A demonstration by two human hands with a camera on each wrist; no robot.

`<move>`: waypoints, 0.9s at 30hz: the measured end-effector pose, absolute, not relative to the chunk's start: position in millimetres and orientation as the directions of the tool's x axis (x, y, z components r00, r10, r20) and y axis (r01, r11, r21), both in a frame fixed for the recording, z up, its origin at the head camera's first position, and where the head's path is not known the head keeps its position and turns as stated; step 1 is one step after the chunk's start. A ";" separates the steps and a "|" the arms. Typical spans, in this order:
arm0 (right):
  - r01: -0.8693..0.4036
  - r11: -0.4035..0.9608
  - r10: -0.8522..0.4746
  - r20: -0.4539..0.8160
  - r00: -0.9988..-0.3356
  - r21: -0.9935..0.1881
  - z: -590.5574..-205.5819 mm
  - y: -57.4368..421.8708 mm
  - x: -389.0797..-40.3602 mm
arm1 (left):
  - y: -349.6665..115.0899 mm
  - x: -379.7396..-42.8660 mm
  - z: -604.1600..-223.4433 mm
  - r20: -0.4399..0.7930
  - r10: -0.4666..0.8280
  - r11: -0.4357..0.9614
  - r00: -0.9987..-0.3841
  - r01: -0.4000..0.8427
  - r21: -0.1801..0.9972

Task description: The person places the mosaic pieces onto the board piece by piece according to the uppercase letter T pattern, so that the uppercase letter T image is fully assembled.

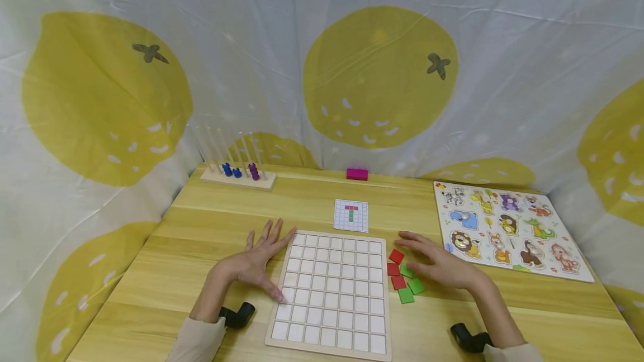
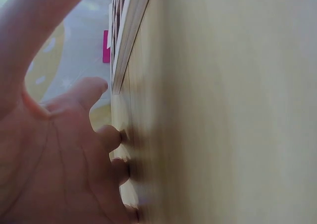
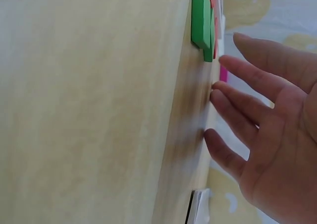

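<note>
A pale wooden grid board point(image 1: 329, 347) with square cells lies in front of the person. The left hand point(image 1: 259, 261) is spread along its left side, thumb on the edge and index fingertip near the top left corner. To the board's right lies a loose cluster of small square tiles, with a red tile point(image 1: 396, 256) at the top and a green tile point(image 1: 406, 295) at the bottom. Over the right side of this cluster the right hand point(image 1: 443, 264) is held with fingers extended, gripping nothing; its thumb overlaps a green tile in the head view.
A pattern card point(image 1: 351, 225) with a red and green T lies behind the board. Farther back stand a magenta block point(image 1: 357, 174) and a peg stand point(image 1: 238, 182) with blue and purple pieces. An animal puzzle point(image 1: 495, 228) lies at the right. A lemon-print curtain point(image 1: 261, 71) hangs behind.
</note>
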State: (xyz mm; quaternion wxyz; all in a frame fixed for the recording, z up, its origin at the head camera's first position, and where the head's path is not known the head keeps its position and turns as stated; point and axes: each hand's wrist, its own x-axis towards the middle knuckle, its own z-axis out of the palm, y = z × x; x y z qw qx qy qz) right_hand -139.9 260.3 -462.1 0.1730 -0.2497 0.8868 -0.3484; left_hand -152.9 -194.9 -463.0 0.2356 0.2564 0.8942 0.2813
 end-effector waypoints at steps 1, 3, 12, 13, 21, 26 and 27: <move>-0.320 0.633 -0.564 -0.136 -0.815 -0.705 -462.4 260.5 -140.1 | -194.9 -152.8 -462.4 -0.281 0.590 0.713 -0.757 0.326 0.621; -0.315 0.633 -0.563 -0.142 -0.814 -0.707 -462.7 261.2 -140.2 | -194.8 -152.9 -461.9 -0.286 0.590 0.715 -0.755 0.326 0.618; -0.323 0.607 -0.587 -0.136 -0.798 -0.726 -464.2 265.5 -143.2 | -193.5 -153.2 -460.7 -0.298 0.580 0.729 -0.758 0.319 0.606; -0.335 0.607 -0.593 -0.130 -0.795 -0.721 -464.3 265.5 -144.1 | -193.4 -153.0 -460.7 -0.301 0.576 0.733 -0.760 0.317 0.602; -0.398 0.595 -0.633 -0.102 -0.768 -0.698 -463.7 262.5 -155.2 | -191.6 -151.6 -462.6 -0.306 0.559 0.756 -0.771 0.322 0.570; -0.400 0.583 -0.652 -0.113 -0.750 -0.707 -463.2 262.6 -163.4 | -190.1 -151.8 -463.1 -0.309 0.554 0.763 -0.773 0.322 0.560; -0.400 0.579 -0.655 -0.114 -0.747 -0.710 -463.5 263.2 -164.9 | -189.8 -152.1 -463.0 -0.312 0.552 0.765 -0.773 0.321 0.558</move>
